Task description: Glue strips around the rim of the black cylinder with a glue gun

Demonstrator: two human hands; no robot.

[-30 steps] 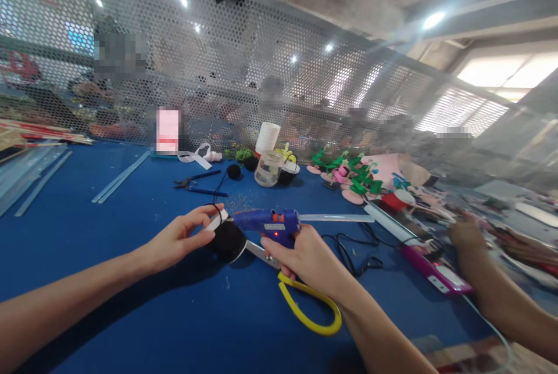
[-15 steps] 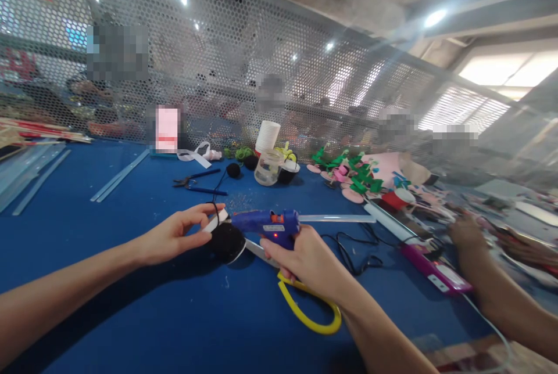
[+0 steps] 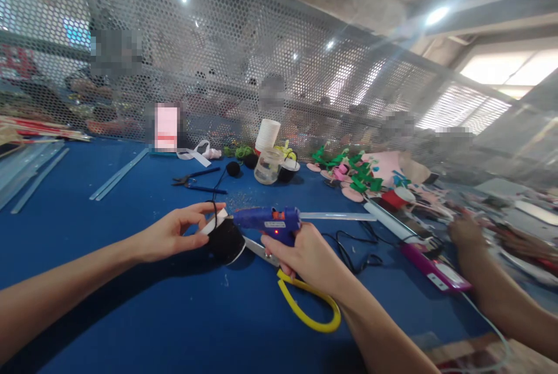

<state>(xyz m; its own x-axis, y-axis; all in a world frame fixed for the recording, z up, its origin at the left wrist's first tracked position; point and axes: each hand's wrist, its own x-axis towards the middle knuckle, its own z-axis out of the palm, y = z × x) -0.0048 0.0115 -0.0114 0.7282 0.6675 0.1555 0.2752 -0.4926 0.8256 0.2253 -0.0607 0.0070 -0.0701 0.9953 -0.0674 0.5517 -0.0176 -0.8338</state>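
My left hand (image 3: pixel 176 233) pinches a black fuzzy round piece (image 3: pixel 226 241) with a white strip at its top, held just above the blue table (image 3: pixel 108 281). My right hand (image 3: pixel 307 258) grips a blue hot glue gun (image 3: pixel 270 222). Its nozzle points left and touches the white strip on the black piece. A clear glue stick (image 3: pixel 335 216) sticks out of the gun's back. Scissors with yellow handles (image 3: pixel 305 304) lie on the table under my right hand.
A co-worker's hand (image 3: pixel 468 234) reaches in at the right near a pink glue gun (image 3: pixel 431 272). Paper cups (image 3: pixel 267 136), a clear jar (image 3: pixel 267 168), pliers (image 3: pixel 196 181), green and pink craft pieces (image 3: pixel 353 179) and clear strips (image 3: pixel 117 175) lie farther back. A perforated metal screen (image 3: pixel 261 60) closes the table's far side.
Hardly anything differs: both hands hold their places, with the glue gun's tip staying at the white strip on the black piece. The view has shifted slightly.
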